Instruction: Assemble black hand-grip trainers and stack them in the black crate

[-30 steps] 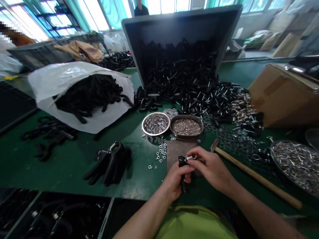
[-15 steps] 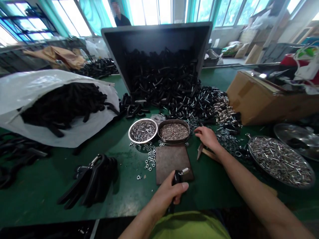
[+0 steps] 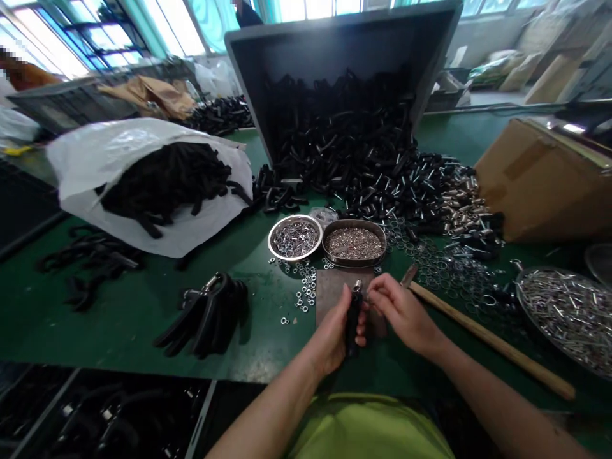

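Observation:
My left hand (image 3: 332, 338) is closed around a black handle (image 3: 352, 322), held upright with a silver spring-like end at the top. My right hand (image 3: 406, 313) is beside that end, its thumb and fingers pinched together; whatever they hold is too small to make out. Beneath both hands lies a flat brown metal plate (image 3: 329, 290). A hammer (image 3: 492, 341) with a long wooden handle rests to the right of my right hand. Beyond the plate stand a round metal bowl (image 3: 271, 247) of small metal parts and an oval tin (image 3: 354, 261) filled with tiny ones.
Small nuts (image 3: 306, 294) are scattered left of the plate. Several black handles (image 3: 210, 319) lie bundled at left, near a white sack (image 3: 81, 172). A grey bin (image 3: 248, 95) spills black parts behind. Metal rings (image 3: 444, 264), a tray of pins (image 3: 564, 312) and a cardboard box (image 3: 530, 178) are at right.
My right hand has come back from the rings beside the oval tin to the handle's top. My left hand has raised the handle upright over the plate. The view has shifted.

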`<state>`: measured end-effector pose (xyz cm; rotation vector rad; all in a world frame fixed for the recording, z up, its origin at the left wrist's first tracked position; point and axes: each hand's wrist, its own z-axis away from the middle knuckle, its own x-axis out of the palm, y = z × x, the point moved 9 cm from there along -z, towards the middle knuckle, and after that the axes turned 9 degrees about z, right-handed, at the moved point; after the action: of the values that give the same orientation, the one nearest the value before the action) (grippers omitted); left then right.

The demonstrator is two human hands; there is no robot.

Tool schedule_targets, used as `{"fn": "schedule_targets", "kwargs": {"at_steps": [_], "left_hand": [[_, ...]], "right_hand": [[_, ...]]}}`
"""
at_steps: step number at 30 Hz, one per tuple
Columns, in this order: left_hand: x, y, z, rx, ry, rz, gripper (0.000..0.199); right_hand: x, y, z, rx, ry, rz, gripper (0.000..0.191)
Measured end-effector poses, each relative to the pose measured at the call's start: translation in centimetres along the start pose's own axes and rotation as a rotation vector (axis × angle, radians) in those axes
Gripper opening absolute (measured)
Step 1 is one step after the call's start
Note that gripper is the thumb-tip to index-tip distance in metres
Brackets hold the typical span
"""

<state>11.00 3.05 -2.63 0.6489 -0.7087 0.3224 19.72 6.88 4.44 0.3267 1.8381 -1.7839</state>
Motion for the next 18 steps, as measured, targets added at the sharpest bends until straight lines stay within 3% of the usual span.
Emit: {"fn": "schedule_targets", "kwargs": {"at_steps": [4,7,10,13,14,16,18], "left_hand": [[1.0,-0.3,0.0,0.058,-0.021,-0.087,0.058],[0.5,0.3,0.5,0.173,0.032,-0.259,0.052],[0.1,0.9,0.9,0.247,0.080,-0.469,0.049],[0.4,0.4,1.2,0.172,0.017,-0.511,0.047],[0.5,-0.1,1.3,0.111,-0.010,-0.478,0.047],[0.4,-1.0,1.4,-0.004,-0.028,-0.384,0.049],[-0.4,-1.0,1.5,-0.029,0.025,-0.292,0.050]], "right_hand": [[1.1,-0.8,0.9,0.047,0.010,0.118,0.014],[1.1,-0.5,1.0,0.050,0.001,0.053,0.021],[2.0,0.1,1.3,0.048,-0.082,-0.150,0.020],[2.7,1.4,1.1,0.052,-0.280,-0.233,0.026],[2.1,2.1,0.6,0.037,-0.327,-0.152,0.028],[-1.5,4.2,-1.2,0.013,-0.268,0.150,0.026],[-8.7,6.4,-3.3,0.052,0.058,0.472,0.015]]}}
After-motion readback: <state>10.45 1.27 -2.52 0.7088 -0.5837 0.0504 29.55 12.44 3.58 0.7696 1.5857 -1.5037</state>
